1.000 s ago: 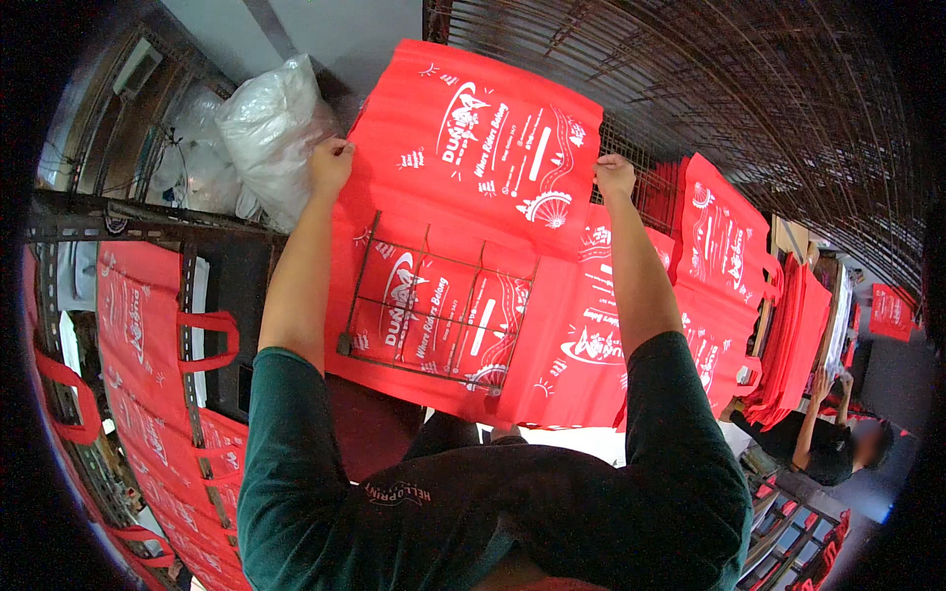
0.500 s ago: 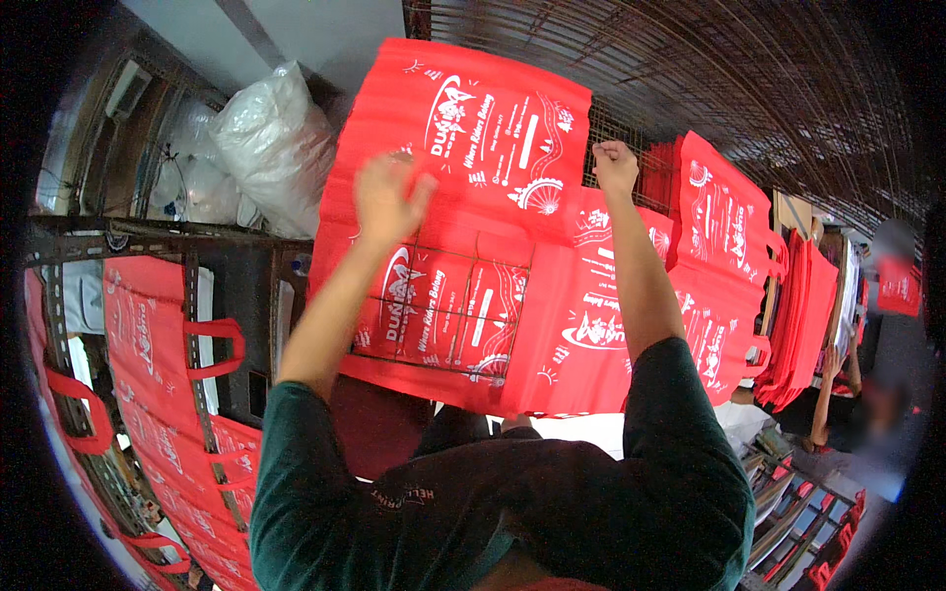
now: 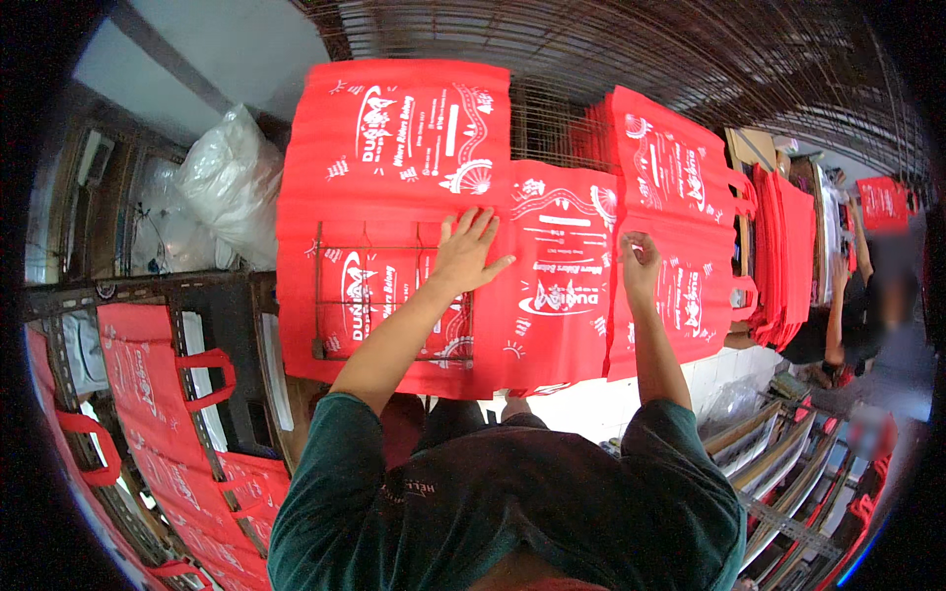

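Red fabric bag panels with white print lie in front of me, one at the upper left (image 3: 340,128). A thin metal wire grid (image 3: 317,286) rests over the lower-left panel. My left hand (image 3: 468,254) is spread flat, palm down, at the grid's right side and the edge of the middle red panel (image 3: 562,345). Over the seam between the middle panel and the stack of red bags (image 3: 650,108) on the right is my right hand (image 3: 641,261). Its thumb and fingers are curled together in a pinch; whatever they hold, if anything, is too small to make out.
Wire racks (image 3: 631,34) stretch across the far side. A white plastic sack (image 3: 232,182) sits at the far left. More red bags hang on a metal frame (image 3: 192,360) at left. Another person's arm (image 3: 838,315) shows at right, past hanging red bags (image 3: 783,261).
My left hand has moved right and nearer, from the far-left panel onto the middle. My right hand has come nearer and right, from the far wire gap over the red bags. The view has shifted.
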A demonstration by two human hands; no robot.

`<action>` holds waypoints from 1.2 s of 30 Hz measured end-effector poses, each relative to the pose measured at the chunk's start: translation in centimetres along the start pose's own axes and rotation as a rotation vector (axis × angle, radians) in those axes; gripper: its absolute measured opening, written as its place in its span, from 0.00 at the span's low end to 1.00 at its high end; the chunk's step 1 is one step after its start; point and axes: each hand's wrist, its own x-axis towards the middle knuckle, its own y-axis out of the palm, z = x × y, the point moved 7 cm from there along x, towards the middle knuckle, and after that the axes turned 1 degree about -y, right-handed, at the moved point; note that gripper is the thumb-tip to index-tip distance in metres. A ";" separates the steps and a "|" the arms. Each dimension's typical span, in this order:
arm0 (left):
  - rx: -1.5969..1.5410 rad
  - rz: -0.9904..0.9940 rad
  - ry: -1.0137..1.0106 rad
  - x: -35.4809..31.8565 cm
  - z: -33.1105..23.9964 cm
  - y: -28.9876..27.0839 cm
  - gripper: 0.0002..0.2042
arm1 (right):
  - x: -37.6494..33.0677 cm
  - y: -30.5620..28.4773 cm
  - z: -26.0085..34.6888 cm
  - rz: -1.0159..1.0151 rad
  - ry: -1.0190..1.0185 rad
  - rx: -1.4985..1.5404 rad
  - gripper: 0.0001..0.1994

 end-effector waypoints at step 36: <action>0.194 -0.243 -0.194 2.6 -0.8 2.9 0.12 | -16.2 -31.5 -7.5 -0.308 0.142 -0.026 0.04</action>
